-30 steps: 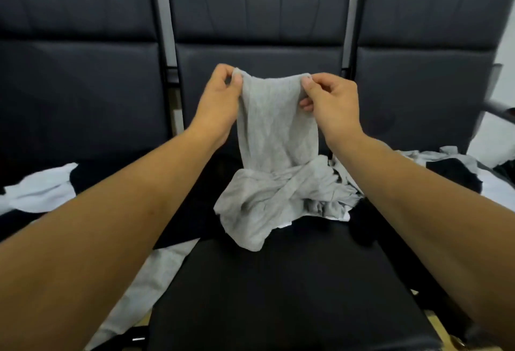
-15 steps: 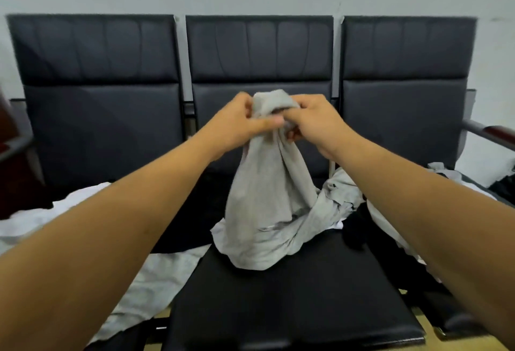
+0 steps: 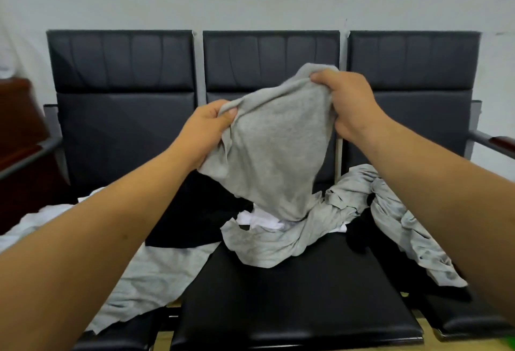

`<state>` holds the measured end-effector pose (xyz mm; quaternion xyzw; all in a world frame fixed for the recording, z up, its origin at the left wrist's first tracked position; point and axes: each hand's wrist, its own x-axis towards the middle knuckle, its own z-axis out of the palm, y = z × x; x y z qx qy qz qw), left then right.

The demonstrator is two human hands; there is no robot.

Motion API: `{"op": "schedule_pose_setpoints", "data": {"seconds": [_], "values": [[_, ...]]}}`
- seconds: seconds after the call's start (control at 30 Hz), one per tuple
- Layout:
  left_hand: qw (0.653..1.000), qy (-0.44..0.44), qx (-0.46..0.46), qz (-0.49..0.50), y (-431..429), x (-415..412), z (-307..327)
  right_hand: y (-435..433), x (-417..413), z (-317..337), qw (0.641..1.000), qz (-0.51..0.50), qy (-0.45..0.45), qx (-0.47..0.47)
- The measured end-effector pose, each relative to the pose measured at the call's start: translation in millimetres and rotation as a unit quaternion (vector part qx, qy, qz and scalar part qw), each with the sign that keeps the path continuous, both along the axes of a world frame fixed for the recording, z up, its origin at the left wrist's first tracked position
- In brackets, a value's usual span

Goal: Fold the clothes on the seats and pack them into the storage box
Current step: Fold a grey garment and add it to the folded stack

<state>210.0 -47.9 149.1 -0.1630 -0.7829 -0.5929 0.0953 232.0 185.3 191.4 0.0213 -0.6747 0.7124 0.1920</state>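
A light grey garment [image 3: 273, 150] hangs in the air above the middle seat [image 3: 292, 303] of a row of black seats. My left hand [image 3: 207, 127] grips its left edge, lower down. My right hand [image 3: 345, 99] grips its top right edge, higher up. The cloth stretches slantwise between them, and its lower end trails onto the seat in a crumpled heap. More clothes lie around: a black piece [image 3: 195, 216], a white piece [image 3: 259, 219], a grey one on the left seat [image 3: 145, 281] and a grey one on the right seat [image 3: 404, 228]. No storage box is in view.
Three black padded backrests [image 3: 122, 85] stand against a white wall. A dark wooden piece of furniture [image 3: 19, 133] is at the left edge. An armrest with a reddish top [image 3: 498, 141] juts out at the right.
My hands, which were close together at the garment's top, have spread apart. The right hand rose and the left dropped, pulling the cloth wide. The view has tilted upward.
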Motion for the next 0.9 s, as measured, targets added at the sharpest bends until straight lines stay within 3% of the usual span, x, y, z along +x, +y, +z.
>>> {"op": "schedule_pose_setpoints", "data": {"seconds": [0.07, 0.13, 0.2, 0.27, 0.33, 0.4, 0.43, 0.5, 0.53, 0.6, 0.67, 0.73, 0.77, 0.83, 0.9], "values": [[1.0, 0.019, 0.02, 0.006, -4, 4, 16, 6, 6, 0, 0.986, 0.113, -0.043, -0.115], [0.998, 0.015, 0.062, -0.005, -4, 8, 34, 10, 9, -1, 0.966, 0.203, -0.065, -0.149], [0.998, 0.015, 0.066, -0.013, -3, 15, 49, 13, 13, 3, 0.951, 0.277, -0.076, -0.11], [0.999, 0.037, 0.007, -0.016, -8, 21, 58, 15, 15, 5, 0.944, 0.312, -0.1, 0.039], [0.991, 0.061, -0.112, -0.033, -20, 22, 63, 14, 22, 6, 0.91, 0.295, -0.144, 0.254], [0.946, 0.064, -0.317, -0.029, -34, 22, 66, 14, 30, 8, 0.885, 0.231, -0.166, 0.367], [0.909, 0.06, -0.411, -0.018, -39, 20, 65, 16, 30, 8, 0.903, 0.192, -0.147, 0.354], [0.849, 0.052, -0.524, 0.028, -49, 11, 58, 24, 25, 10, 0.961, 0.123, -0.078, 0.236], [0.836, 0.044, -0.544, 0.054, -54, 8, 53, 28, 23, 10, 0.975, 0.096, -0.048, 0.194], [0.843, 0.012, -0.529, 0.091, -65, -1, 44, 34, 22, 9, 0.981, 0.075, -0.021, 0.18], [0.892, -0.043, -0.44, 0.093, -75, -4, 36, 42, 22, 4, 0.968, 0.082, -0.017, 0.235], [0.931, -0.089, -0.345, 0.082, -86, -5, 30, 52, 25, -1, 0.926, 0.104, -0.053, 0.358], [0.938, -0.103, -0.322, 0.076, -91, -5, 26, 57, 26, -4, 0.885, 0.115, -0.087, 0.442], [0.944, -0.122, -0.298, 0.074, -101, -4, 18, 65, 24, -14, 0.772, 0.13, -0.163, 0.6], [0.953, -0.165, -0.245, 0.067, -103, -4, 8, 70, 17, -28, 0.676, 0.108, -0.229, 0.692]]}}
